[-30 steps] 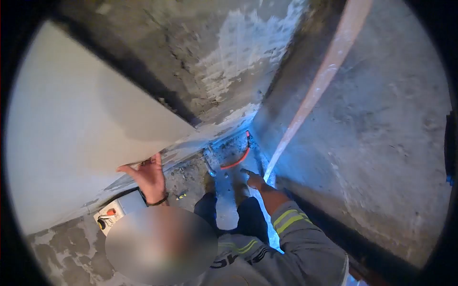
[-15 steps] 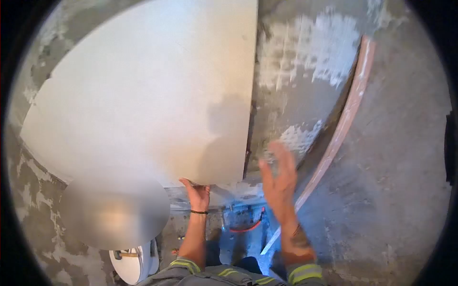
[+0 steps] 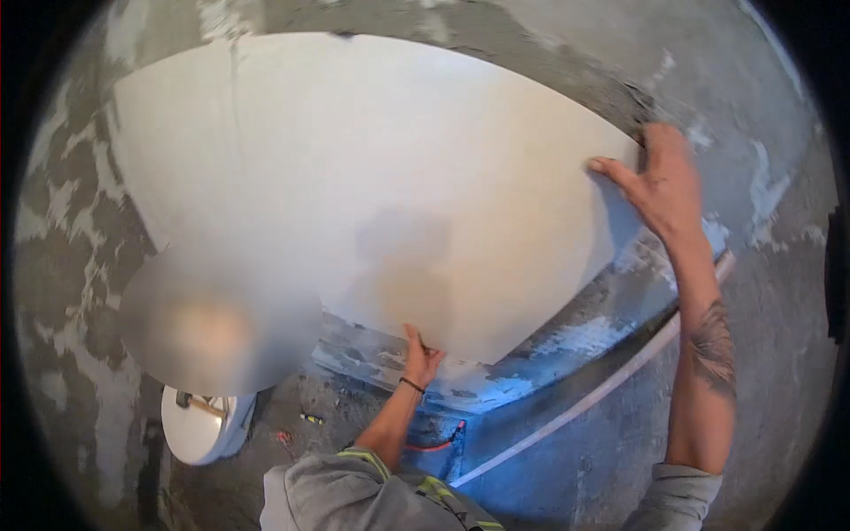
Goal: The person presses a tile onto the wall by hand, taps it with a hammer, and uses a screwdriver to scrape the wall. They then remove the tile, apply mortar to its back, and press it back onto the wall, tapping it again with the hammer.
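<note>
A large off-white tile (image 3: 354,159) leans in front of a rough wall, filling much of the head view, with a shadow on its face. My left hand (image 3: 423,358) supports its lower edge from beneath, thumb against the front. At the upper right corner, my right hand (image 3: 666,181) grips the side edge with the thumb on the face and the fingers behind, partly hidden. Patchy white adhesive (image 3: 589,336) shows on the wall strip below and right of the tile.
A long pale strip (image 3: 584,403) runs diagonally at the right. Lower left, a white bucket (image 3: 197,434) carries a wooden-handled tool (image 3: 204,405). A blurred oval (image 3: 221,319) covers part of the tile's left side. An orange-red hose or cable (image 3: 434,445) lies below my left hand.
My right hand has risen from beside the tile to its upper right corner and taken hold there. My left hand stays under the lower edge. The view has shifted and the tile appears turned.
</note>
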A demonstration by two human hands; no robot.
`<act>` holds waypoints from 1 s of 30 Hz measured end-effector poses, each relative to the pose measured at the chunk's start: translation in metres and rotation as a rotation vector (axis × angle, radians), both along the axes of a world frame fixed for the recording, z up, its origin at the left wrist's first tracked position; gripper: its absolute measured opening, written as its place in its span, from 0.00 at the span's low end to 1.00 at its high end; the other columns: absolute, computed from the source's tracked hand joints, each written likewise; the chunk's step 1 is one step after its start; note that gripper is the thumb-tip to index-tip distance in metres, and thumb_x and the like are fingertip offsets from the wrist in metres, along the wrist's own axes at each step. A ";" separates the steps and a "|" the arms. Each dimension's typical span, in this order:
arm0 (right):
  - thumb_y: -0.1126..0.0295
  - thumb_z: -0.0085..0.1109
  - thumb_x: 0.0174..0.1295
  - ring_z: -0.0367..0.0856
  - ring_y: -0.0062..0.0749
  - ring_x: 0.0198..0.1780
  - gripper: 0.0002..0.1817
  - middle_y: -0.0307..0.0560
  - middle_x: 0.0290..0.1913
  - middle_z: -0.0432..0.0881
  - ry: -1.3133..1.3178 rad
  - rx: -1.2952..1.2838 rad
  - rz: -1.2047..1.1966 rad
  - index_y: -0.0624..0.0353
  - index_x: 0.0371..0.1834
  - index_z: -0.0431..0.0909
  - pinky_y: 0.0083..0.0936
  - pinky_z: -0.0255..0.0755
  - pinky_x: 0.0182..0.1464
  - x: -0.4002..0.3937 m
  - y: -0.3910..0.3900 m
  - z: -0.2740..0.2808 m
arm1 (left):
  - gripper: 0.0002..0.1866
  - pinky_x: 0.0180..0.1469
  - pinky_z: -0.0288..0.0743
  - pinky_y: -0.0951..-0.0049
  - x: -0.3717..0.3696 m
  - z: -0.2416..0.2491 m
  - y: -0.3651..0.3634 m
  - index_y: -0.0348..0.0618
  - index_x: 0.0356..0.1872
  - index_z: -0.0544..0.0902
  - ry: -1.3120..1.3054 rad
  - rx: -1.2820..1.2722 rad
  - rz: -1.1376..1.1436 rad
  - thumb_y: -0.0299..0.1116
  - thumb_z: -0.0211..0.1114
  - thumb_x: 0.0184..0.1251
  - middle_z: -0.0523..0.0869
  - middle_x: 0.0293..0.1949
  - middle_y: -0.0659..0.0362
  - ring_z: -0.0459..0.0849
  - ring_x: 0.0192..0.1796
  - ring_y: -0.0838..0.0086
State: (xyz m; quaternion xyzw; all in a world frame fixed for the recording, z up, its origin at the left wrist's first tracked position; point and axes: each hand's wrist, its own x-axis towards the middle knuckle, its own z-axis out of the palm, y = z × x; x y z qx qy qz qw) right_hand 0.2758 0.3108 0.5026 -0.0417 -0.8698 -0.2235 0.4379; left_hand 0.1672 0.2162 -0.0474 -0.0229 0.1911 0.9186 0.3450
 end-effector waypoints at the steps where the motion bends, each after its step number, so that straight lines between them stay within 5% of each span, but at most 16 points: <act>1: 0.51 0.70 0.42 0.72 0.52 0.40 0.28 0.55 0.34 0.74 -0.014 0.003 0.030 0.65 0.34 0.74 0.41 0.67 0.42 -0.002 -0.003 0.002 | 0.40 0.49 0.73 0.71 -0.003 -0.005 -0.004 0.48 0.60 0.66 0.073 0.023 -0.071 0.71 0.44 0.60 0.75 0.52 0.62 0.75 0.49 0.72; 2: 0.49 0.70 0.41 0.71 0.52 0.39 0.29 0.56 0.33 0.73 -0.032 -0.043 0.000 0.66 0.33 0.74 0.40 0.67 0.42 -0.003 -0.005 0.005 | 0.40 0.49 0.73 0.71 -0.004 -0.009 -0.005 0.48 0.60 0.66 0.066 0.025 -0.046 0.71 0.44 0.60 0.75 0.52 0.62 0.75 0.49 0.72; 4: 0.47 0.70 0.41 0.71 0.52 0.39 0.31 0.56 0.32 0.73 -0.053 -0.077 -0.017 0.67 0.31 0.74 0.39 0.66 0.41 -0.007 -0.007 0.007 | 0.30 0.36 0.71 0.77 0.005 0.030 -0.008 0.53 0.43 0.76 -0.091 -0.018 0.008 0.69 0.48 0.60 0.75 0.27 0.70 0.68 0.26 0.83; 5: 0.47 0.70 0.41 0.71 0.50 0.38 0.31 0.56 0.32 0.73 -0.030 -0.075 -0.032 0.67 0.31 0.73 0.39 0.66 0.40 -0.008 -0.006 0.006 | 0.30 0.36 0.71 0.77 0.005 0.044 -0.007 0.53 0.43 0.76 -0.096 -0.006 0.024 0.69 0.48 0.60 0.75 0.27 0.70 0.68 0.26 0.83; 8: 0.46 0.70 0.42 0.72 0.47 0.35 0.32 0.55 0.30 0.73 -0.020 -0.119 -0.062 0.68 0.29 0.72 0.38 0.66 0.38 -0.011 -0.017 0.007 | 0.29 0.41 0.70 0.73 0.014 0.052 -0.012 0.53 0.46 0.74 -0.154 -0.164 0.123 0.68 0.50 0.60 0.77 0.31 0.69 0.73 0.31 0.81; 10: 0.45 0.70 0.42 0.72 0.48 0.33 0.33 0.55 0.31 0.73 -0.081 -0.209 -0.238 0.68 0.30 0.72 0.36 0.67 0.38 -0.007 -0.026 0.011 | 0.40 0.64 0.60 0.63 0.014 0.041 -0.013 0.54 0.67 0.58 -0.115 -0.207 0.016 0.69 0.44 0.61 0.69 0.63 0.59 0.68 0.63 0.65; 12: 0.45 0.70 0.42 0.74 0.47 0.31 0.33 0.56 0.31 0.76 -0.041 -0.180 -0.170 0.68 0.31 0.73 0.33 0.69 0.37 -0.004 -0.016 0.003 | 0.37 0.59 0.63 0.65 0.018 0.033 -0.018 0.56 0.65 0.60 -0.122 -0.149 0.019 0.68 0.45 0.63 0.72 0.60 0.62 0.71 0.59 0.69; 14: 0.45 0.70 0.43 0.79 0.44 0.32 0.34 0.61 0.32 0.80 -0.079 -0.435 -0.036 0.70 0.37 0.75 0.32 0.72 0.37 0.002 -0.009 0.002 | 0.34 0.53 0.65 0.67 0.013 0.036 -0.005 0.59 0.64 0.62 -0.123 -0.068 0.024 0.67 0.45 0.64 0.74 0.57 0.65 0.74 0.55 0.73; 16: 0.45 0.69 0.44 0.81 0.42 0.32 0.36 0.64 0.32 0.80 -0.046 -0.400 -0.097 0.72 0.40 0.75 0.32 0.73 0.37 0.000 -0.011 -0.004 | 0.34 0.52 0.66 0.69 0.040 0.023 -0.016 0.58 0.64 0.62 0.340 -0.231 0.247 0.67 0.45 0.64 0.76 0.54 0.65 0.74 0.56 0.74; 20: 0.42 0.66 0.47 0.84 0.40 0.35 0.43 0.69 0.33 0.80 -0.059 -0.473 -0.119 0.79 0.47 0.72 0.31 0.75 0.39 0.008 -0.021 -0.006 | 0.35 0.53 0.67 0.69 0.018 0.040 -0.019 0.56 0.63 0.64 -0.112 0.000 0.090 0.68 0.46 0.63 0.78 0.53 0.65 0.75 0.55 0.72; 22: 0.41 0.65 0.47 0.83 0.39 0.32 0.39 0.64 0.30 0.80 -0.092 -0.623 -0.097 0.74 0.43 0.75 0.31 0.74 0.36 0.015 -0.025 -0.011 | 0.36 0.54 0.67 0.68 0.033 0.031 -0.037 0.55 0.64 0.64 -0.043 0.007 -0.033 0.68 0.44 0.63 0.75 0.57 0.64 0.74 0.58 0.71; 25: 0.45 0.65 0.50 0.74 0.33 0.23 0.28 0.52 0.22 0.76 0.056 -0.203 -0.186 0.64 0.29 0.74 0.31 0.66 0.27 0.028 -0.034 -0.016 | 0.37 0.55 0.68 0.67 0.035 0.036 -0.045 0.54 0.62 0.66 0.000 0.004 -0.024 0.69 0.43 0.62 0.76 0.56 0.64 0.74 0.57 0.71; 30: 0.53 0.71 0.48 0.67 0.25 0.23 0.23 0.45 0.21 0.70 0.070 -0.155 -0.184 0.62 0.27 0.74 0.23 0.62 0.25 0.081 -0.055 -0.047 | 0.37 0.54 0.69 0.66 0.045 0.011 -0.051 0.55 0.60 0.68 -0.079 -0.029 -0.028 0.71 0.42 0.60 0.78 0.52 0.64 0.76 0.53 0.72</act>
